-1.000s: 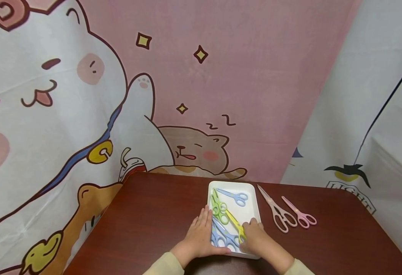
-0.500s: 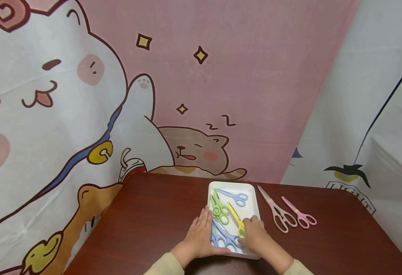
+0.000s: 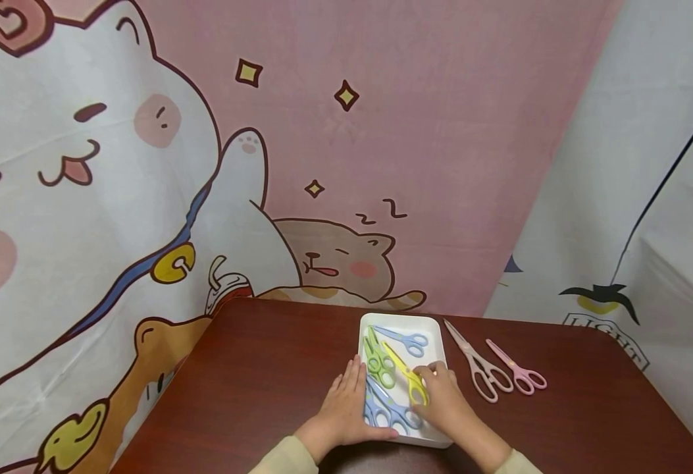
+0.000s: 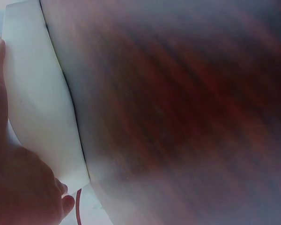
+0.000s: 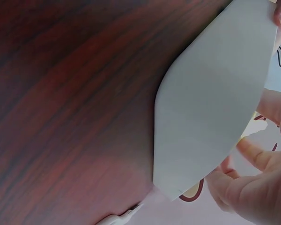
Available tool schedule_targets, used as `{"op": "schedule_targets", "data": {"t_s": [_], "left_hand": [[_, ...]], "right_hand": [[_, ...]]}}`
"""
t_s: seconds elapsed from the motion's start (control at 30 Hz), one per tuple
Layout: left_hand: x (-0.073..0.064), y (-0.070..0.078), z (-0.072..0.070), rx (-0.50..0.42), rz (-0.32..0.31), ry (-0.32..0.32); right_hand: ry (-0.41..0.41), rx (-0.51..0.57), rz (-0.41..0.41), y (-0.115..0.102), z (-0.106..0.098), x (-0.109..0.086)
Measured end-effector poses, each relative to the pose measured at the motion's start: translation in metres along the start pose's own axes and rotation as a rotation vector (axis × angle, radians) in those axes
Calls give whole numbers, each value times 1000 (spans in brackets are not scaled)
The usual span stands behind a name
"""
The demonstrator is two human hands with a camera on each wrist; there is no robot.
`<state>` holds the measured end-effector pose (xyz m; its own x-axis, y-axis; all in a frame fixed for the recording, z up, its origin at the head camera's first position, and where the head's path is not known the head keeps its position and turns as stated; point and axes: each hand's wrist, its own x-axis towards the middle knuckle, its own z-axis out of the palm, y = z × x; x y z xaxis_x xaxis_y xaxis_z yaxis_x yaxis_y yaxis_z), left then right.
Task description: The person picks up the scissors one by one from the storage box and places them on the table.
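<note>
The left hand (image 3: 341, 407), fingers straight, lies against one white tray (image 3: 435, 345). Inside, nearest, are two blue scissors (image 3: 392, 406); next, one yellow pair (image 3: 407, 371) under the right hand (image 3: 442, 401), whether pinched I cannot tell; then green scissors (image 3: 377, 354), count unclear. Outside, right: two pinkish pairs (image 3: 472, 354). Farthest inside: one blue pair (image 3: 401, 337).

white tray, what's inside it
Blue scissors at the far end, green scissors on the left, yellow scissors held by the right hand, more blue scissors nearest the person. Anything beneath that hand is hidden.

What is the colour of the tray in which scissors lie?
White; the head view shows the tray best.
</note>
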<state>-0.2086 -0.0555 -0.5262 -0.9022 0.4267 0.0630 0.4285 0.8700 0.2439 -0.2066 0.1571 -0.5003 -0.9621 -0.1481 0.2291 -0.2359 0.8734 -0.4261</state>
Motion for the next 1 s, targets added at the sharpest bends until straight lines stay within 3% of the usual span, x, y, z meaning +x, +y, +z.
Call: {"op": "schedule_targets", "data": {"t_s": [0.23, 0.4, 0.63, 1.0], "left_hand": [[-1, 1, -3, -1, -1, 0], [0, -1, 2, 0, 4, 16], [2, -4, 12, 17, 5, 49], [0, 0, 2, 0, 4, 7]], "right_hand": [[94, 4, -68, 6, 0, 1], [152, 12, -102, 11, -2, 2], [187, 41, -128, 16, -5, 2], [221, 47, -126, 27, -13, 0]]}}
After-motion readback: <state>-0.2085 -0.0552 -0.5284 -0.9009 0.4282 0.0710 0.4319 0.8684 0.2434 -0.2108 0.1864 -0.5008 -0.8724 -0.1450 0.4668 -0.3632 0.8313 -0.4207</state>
